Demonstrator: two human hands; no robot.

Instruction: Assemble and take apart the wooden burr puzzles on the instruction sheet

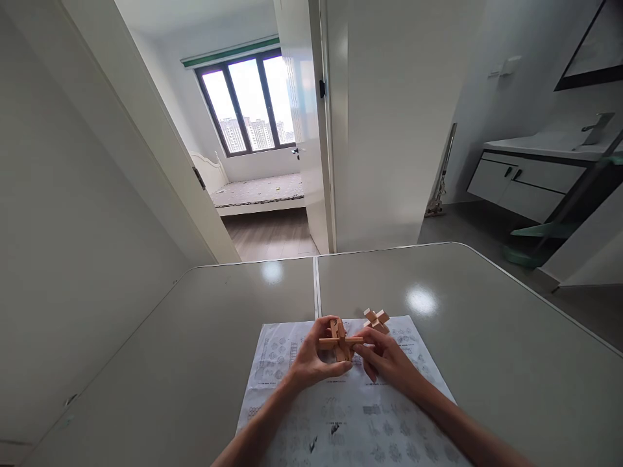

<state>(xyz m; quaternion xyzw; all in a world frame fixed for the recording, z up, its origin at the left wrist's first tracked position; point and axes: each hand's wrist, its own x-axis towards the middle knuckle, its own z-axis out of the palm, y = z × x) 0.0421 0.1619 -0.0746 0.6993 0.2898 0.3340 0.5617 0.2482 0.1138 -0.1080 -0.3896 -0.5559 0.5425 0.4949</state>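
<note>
A wooden interlocking puzzle (340, 341) made of crossed light-brown pieces is held just above a printed sheet (335, 421). My left hand (314, 357) wraps around its left side, thumb below and fingers above. The fingers of my right hand (382, 357) pinch the right end of a bar that sticks out sideways from the puzzle. Behind my right hand, a second wooden puzzle (376, 320), shaped like a burr of crossed blocks, rests at the sheet's far edge. My fingers hide parts of the held puzzle.
The sheet carries rows of small diagrams and lies on a grey-green table (195, 363) with a seam down its far middle. Beyond the table are an open door (304, 130), a bed (263, 191) under a window, and a washbasin cabinet (528, 181) on the right.
</note>
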